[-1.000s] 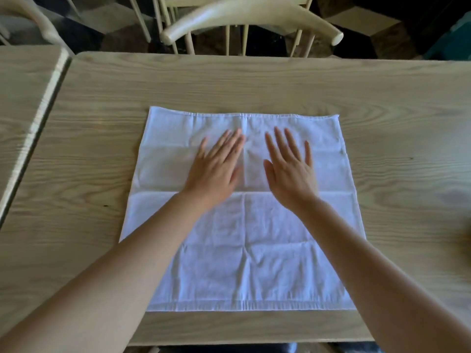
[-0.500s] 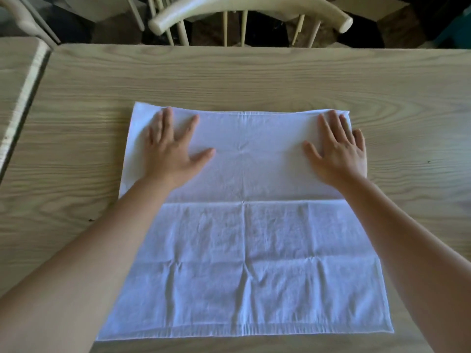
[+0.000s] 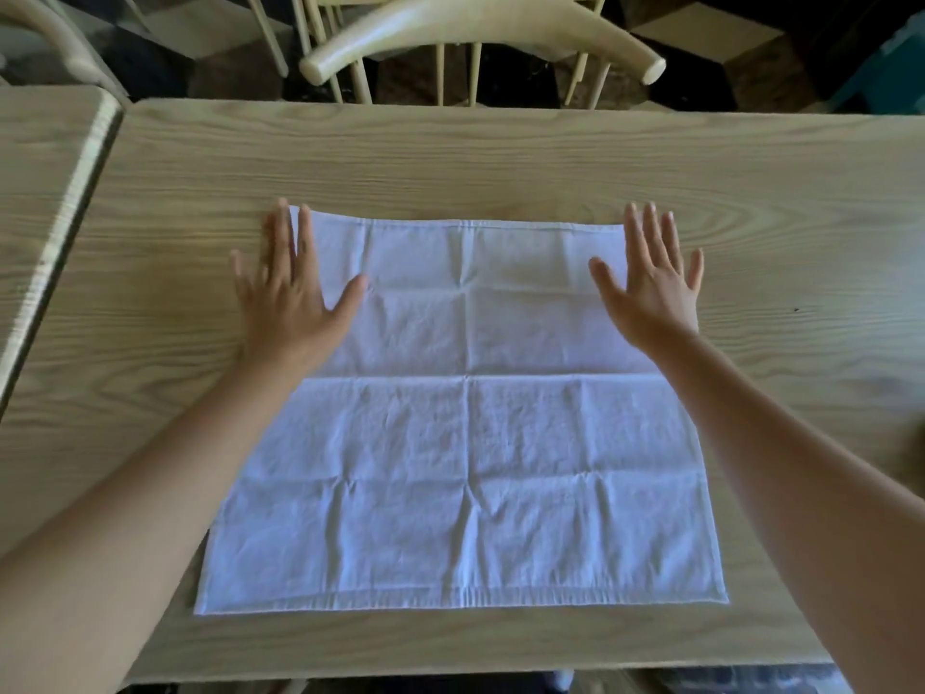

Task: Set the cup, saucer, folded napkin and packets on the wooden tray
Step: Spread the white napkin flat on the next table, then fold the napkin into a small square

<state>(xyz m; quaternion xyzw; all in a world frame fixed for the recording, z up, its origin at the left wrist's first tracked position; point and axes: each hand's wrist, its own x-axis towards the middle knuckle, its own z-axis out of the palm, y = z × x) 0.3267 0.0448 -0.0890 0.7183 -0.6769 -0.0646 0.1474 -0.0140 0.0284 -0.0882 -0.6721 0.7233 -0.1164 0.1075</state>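
napkin (image 3: 465,433) flat on counter (image 3: 500,157) | left hand (image 3: 288,298), right hand (image 3: 650,293) splayed, gripping nothing | risk: creased cloth folds crooked, corners misaligned

Both hands (left hand (image 3: 288,298), right hand (image 3: 650,293)) slid outward to the napkin's (image 3: 465,468) far corners.

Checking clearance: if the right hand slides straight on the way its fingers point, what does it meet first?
Likely nothing nearby: the right hand points over the white cloth napkin's far edge onto bare light wooden table; the pale wooden chair stands beyond the table's edge.
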